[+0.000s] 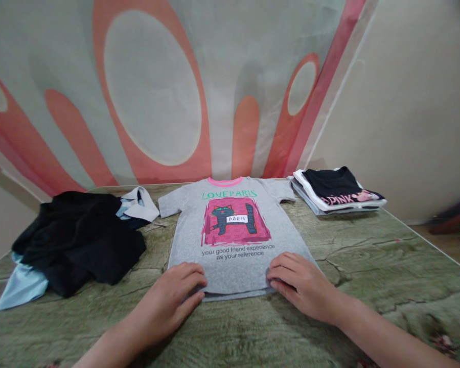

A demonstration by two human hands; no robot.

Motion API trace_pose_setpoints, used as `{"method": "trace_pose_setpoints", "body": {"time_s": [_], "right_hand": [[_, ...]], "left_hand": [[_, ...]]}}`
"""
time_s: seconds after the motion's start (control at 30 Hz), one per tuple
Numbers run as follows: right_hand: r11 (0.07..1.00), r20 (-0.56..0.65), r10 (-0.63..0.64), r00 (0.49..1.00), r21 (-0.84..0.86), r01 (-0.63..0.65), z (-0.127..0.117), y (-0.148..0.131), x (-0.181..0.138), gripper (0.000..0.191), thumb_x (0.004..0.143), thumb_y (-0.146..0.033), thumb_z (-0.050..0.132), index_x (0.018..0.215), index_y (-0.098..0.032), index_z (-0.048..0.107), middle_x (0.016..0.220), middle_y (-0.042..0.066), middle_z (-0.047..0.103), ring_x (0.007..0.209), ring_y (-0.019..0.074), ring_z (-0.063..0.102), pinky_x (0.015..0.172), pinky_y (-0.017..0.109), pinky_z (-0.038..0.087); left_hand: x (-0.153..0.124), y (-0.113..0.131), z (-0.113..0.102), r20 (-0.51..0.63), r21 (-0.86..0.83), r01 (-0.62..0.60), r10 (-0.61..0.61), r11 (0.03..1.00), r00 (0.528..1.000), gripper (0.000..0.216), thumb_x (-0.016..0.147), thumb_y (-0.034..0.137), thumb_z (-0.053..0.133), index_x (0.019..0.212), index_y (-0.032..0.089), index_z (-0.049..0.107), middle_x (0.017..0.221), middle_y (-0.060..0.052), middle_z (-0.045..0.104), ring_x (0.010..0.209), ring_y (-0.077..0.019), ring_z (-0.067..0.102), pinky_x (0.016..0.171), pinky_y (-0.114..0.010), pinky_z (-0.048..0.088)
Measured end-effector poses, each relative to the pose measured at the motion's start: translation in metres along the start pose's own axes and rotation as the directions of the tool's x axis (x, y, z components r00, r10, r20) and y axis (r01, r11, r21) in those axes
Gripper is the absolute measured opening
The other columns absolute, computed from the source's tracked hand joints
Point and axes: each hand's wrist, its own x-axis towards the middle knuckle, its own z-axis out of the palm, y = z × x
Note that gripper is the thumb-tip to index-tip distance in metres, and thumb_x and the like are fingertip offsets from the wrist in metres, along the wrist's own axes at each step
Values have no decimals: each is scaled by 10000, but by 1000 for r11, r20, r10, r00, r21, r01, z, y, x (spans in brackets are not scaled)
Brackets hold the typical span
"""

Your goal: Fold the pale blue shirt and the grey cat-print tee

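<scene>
A grey short-sleeved T-shirt (pixel 233 273) lies spread face up in front of me, its pink collar at the far end. Its print has a dark cat on a pink block, with "LOVE PARIS" above. My left hand (pixel 182 291) is at the lower left corner of the hem, fingers curled over the cloth and thumb by the edge. At the lower right corner, my right hand (pixel 297 283) has its bent fingers and thumb closed on the hem. The back layer shows slightly below the front one between the hands.
On the left, black garments (pixel 84 235) lie in a loose heap with light blue cloth (pixel 23 286) and a pale collar (pixel 138 204). A stack of folded clothes (pixel 337 191) sits at the back right. The wood-patterned tabletop (pixel 387 286) meets a patterned wall behind.
</scene>
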Motion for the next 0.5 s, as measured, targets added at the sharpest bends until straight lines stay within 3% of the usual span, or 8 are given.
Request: {"method": "trace_pose_setpoints", "body": {"time_s": [0.17, 0.37, 0.5], "right_hand": [[999, 0, 9, 1000, -46, -9, 5, -6, 1, 188, 898, -253, 615, 1080, -212, 634, 1066, 80, 629, 991, 236, 549, 861, 408, 445], [998, -36, -32, 999, -51, 31, 12, 0, 3, 167, 954, -195, 518, 1056, -211, 650, 992, 65, 649, 943, 206, 570, 826, 365, 457], [1000, -72, -12, 997, 6, 12, 13, 4, 2, 143, 959, -209, 516, 1005, -213, 652, 970, 59, 656, 922, 202, 577, 812, 351, 459]], "left_hand": [[4, 10, 9, -50, 16, 104, -104, 994, 993, 167, 968, 233, 401, 911, 192, 553, 897, -56, 603, 856, -208, 559, 810, -355, 453], [4, 12, 13, -37, 41, 69, -67, 997, 997, 147, 905, 314, 577, 1016, 217, 570, 1039, -58, 607, 956, -239, 550, 855, -381, 431], [5, 8, 13, -26, 37, 41, -41, 998, 999, 136, 958, 238, 464, 986, 221, 596, 1010, -56, 620, 947, -221, 562, 864, -365, 427]]}}
